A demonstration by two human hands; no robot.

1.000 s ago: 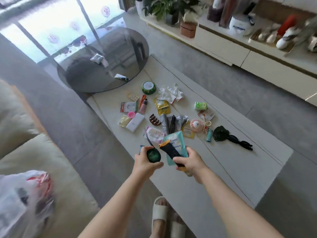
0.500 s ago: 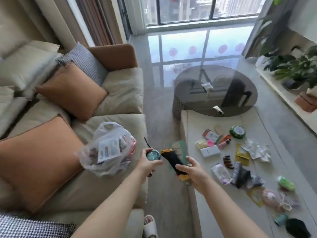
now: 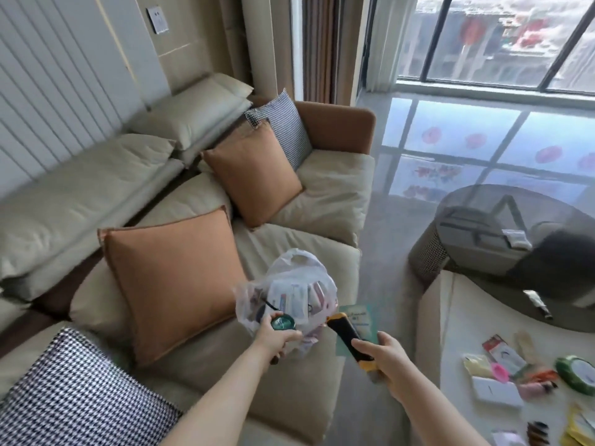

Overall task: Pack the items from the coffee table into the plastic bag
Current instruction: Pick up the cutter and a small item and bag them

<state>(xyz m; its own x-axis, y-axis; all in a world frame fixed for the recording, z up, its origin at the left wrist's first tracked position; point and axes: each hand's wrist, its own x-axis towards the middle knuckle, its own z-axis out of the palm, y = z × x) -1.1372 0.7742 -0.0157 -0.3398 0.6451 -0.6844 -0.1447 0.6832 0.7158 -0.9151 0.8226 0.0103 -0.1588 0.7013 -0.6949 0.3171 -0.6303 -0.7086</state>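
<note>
A: So, what is each hand doing?

B: The left hand [image 3: 277, 337] is curled round a small round green tin [image 3: 282, 323], thumb over its near edge; a thin dark cord sticks out past it toward 11 o'clock. The right hand [image 3: 383, 358] grips a black and yellow tool [image 3: 348, 339] by its lower end, with a teal packet [image 3: 359, 323] pinched behind it in the same grasp.

A: And the plastic bag?

B: The plastic bag [image 3: 289, 294] sits on the sofa [image 3: 306, 194] seat, just beyond the left hand at 12 o'clock, and at 10 o'clock from the right hand. It is clear, already holding packets and small things, its handles standing up. The tin overlaps its near side; I cannot tell if they touch.

A: What else is around?

B: An orange cushion [image 3: 170, 284] leans just at 9 o'clock of the bag, a second one [image 3: 251, 175] farther back, and a checked cushion [image 3: 74, 391] lies near the left forearm. At 3 o'clock of the right hand the surface [image 3: 457, 317] still carries a white box [image 3: 495, 393], a pink cap [image 3: 499, 372], a roll of green tape [image 3: 578, 370] and several sachets [image 3: 505, 352]. Beyond it, at 2 o'clock, stands a round dark glass table [image 3: 483, 226].
</note>
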